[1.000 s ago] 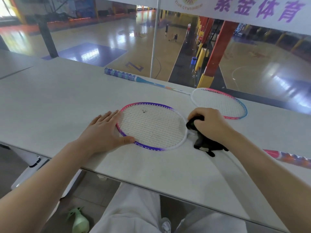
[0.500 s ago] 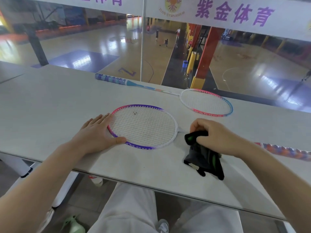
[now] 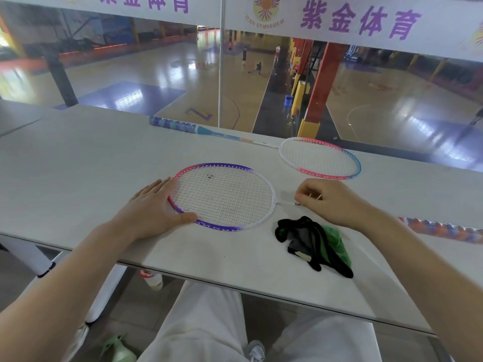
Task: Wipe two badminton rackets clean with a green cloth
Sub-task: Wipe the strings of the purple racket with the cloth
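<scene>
Between the hands, flat on the pale grey counter: a badminton racket with a pink, purple and white oval frame, white strings marked by a few small dark specks near the top and centre, thin white shaft running under the right hand, grip wrapped in orange and blue bands poking out beyond the right forearm. Left hand spread flat, fingers straight along the frame's left rim, thumb pressed on the lower rim. Right hand curled over the shaft just beside the frame's throat, fingertips seemingly pinching it; exact contact too small to tell for sure. Just below the right hand, touching neither hand: a crumpled green cloth with black edging, lying loose on the counter near its front edge. Beyond the right hand, by the far edge: a second badminton racket with a pink, white and light blue frame, its shaft slanting away to the left, blue banded grip well beyond the left hand. No containers on the counter. Under the counter, below the left arm: a white bottle with a red label and, lower, a pale green spray bottle on the floor. White trousers at the bottom of the view. Past the counter, a glass pane with a sports hall below.
</scene>
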The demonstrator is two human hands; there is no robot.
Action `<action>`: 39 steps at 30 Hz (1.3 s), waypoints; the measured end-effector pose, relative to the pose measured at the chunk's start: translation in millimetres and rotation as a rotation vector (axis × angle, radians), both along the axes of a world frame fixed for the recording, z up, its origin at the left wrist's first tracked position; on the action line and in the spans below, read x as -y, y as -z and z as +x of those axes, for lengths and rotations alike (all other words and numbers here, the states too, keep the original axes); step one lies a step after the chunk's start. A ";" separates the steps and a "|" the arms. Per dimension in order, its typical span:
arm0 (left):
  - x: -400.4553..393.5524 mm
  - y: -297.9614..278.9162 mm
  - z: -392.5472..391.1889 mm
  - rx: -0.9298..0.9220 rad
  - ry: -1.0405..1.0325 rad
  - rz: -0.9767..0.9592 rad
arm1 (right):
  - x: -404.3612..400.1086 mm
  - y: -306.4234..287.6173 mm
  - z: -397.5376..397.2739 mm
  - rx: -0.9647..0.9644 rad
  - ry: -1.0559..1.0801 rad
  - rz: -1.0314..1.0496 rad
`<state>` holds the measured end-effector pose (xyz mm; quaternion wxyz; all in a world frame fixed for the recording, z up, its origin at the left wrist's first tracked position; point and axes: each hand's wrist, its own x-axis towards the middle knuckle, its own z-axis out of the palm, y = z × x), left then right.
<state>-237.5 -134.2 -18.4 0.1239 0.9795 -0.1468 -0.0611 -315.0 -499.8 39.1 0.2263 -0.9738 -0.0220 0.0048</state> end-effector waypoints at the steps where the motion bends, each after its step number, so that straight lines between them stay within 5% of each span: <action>1: -0.7 0.3 0.7 0.001 0.002 -0.001 | 2.3 6.0 4.0 0.016 0.006 -0.103; 4: 0.3 -1.1 -0.5 0.012 0.003 -0.013 | 4.8 18.5 11.2 -0.023 -0.002 -0.279; 13: 3.8 -7.8 -6.5 0.034 -0.016 -0.132 | 3.8 25.0 12.0 0.023 -0.015 -0.312; 18: 7.2 -20.8 -8.3 0.061 0.003 -0.533 | 8.6 17.1 10.9 0.106 0.042 -0.275; 23: 6.4 -38.6 -11.4 0.238 -0.023 -0.686 | 13.3 1.4 9.1 0.242 0.027 -0.258; 31: 1.4 -60.7 -0.9 0.304 -0.123 -1.208 | 18.5 -16.6 13.7 0.335 -0.022 -0.223; 39: 3.7 -66.8 19.8 0.380 -0.226 -1.133 | 16.5 -22.0 19.3 0.321 -0.057 -0.204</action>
